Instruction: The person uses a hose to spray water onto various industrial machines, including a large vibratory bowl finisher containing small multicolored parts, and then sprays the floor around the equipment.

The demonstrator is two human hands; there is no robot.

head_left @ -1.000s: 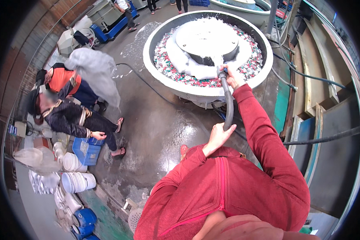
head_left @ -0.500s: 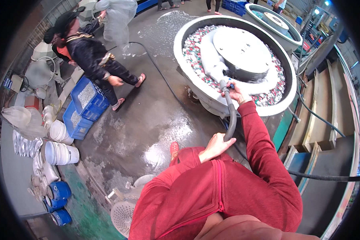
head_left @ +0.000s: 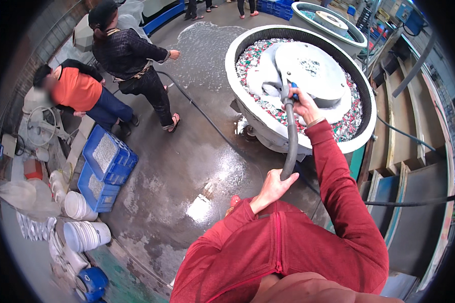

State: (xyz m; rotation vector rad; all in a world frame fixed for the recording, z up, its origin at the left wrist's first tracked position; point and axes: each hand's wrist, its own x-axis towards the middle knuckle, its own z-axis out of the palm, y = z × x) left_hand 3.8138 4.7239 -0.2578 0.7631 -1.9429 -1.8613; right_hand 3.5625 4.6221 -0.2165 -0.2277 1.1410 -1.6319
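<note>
A thick grey hose point(head_left: 292, 139) runs up between both my hands. My left hand point(head_left: 273, 189) is wrapped round its lower bend, in front of my body. Further up, my right hand point(head_left: 305, 105) grips the hose's valve nozzle, which has a small blue lever point(head_left: 294, 90). The nozzle points over a big round white tub point(head_left: 231, 60) with a dark ribbed inner wall. Small red, green, white and silvery pieces point(head_left: 252, 53) fill the ring around a raised white hub point(head_left: 316, 76). White foam point(head_left: 260, 81) covers part of the pieces and hub.
A person in dark clothes point(head_left: 131, 50) and one in an orange top point(head_left: 78, 91) are at the left. Blue crates point(head_left: 124, 166) hold white pieces near stacked white buckets point(head_left: 93, 235). A black hose point(head_left: 202, 108) crosses the wet floor. Long troughs point(head_left: 389, 121) line the right.
Foam on the hub's left has shrunk, and a patch on the hub's top has lost its even white. The person in dark clothes has turned away; the one in orange shows more fully.
</note>
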